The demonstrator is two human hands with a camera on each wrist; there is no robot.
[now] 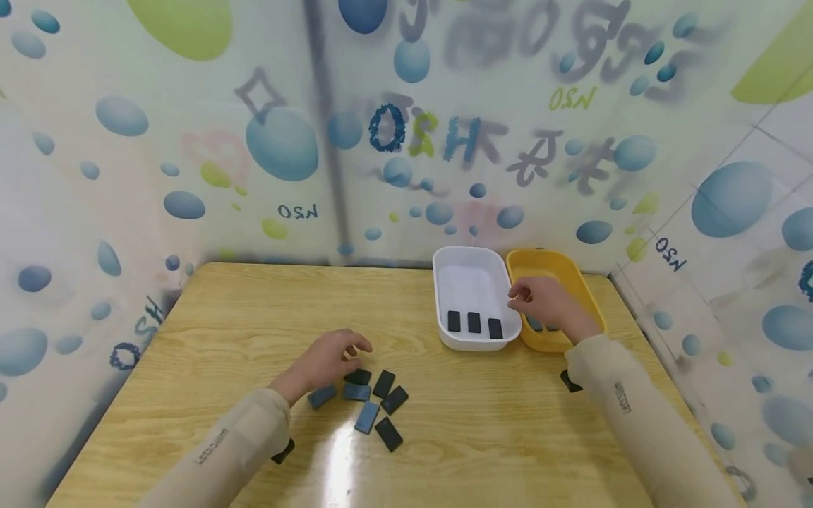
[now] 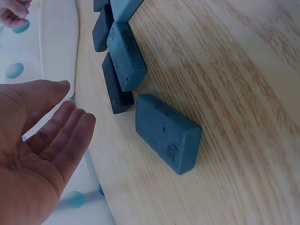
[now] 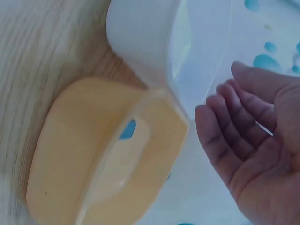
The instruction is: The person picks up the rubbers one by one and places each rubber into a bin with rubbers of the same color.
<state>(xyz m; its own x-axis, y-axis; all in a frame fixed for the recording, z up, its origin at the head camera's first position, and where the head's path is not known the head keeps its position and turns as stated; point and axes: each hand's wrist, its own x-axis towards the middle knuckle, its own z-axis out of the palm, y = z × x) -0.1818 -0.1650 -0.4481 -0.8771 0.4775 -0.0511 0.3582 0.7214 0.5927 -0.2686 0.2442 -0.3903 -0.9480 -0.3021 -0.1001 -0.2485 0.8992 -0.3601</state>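
Observation:
On the table lies a loose cluster of small rectangular erasers, some black and some blue. My left hand hovers at the cluster's far left side, fingers loosely bent and holding nothing. In the left wrist view a blue eraser with a stamped mark lies nearest that hand. My right hand is above the yellow bin, close to the rim it shares with the white bin. Its fingers are relaxed and nothing is between them. Three black erasers sit in the white bin; blue erasers partly show in the yellow one.
Both bins stand side by side at the back right of the wooden table, near the patterned wall. A dark object shows beside the right sleeve, and another is partly hidden by the left sleeve.

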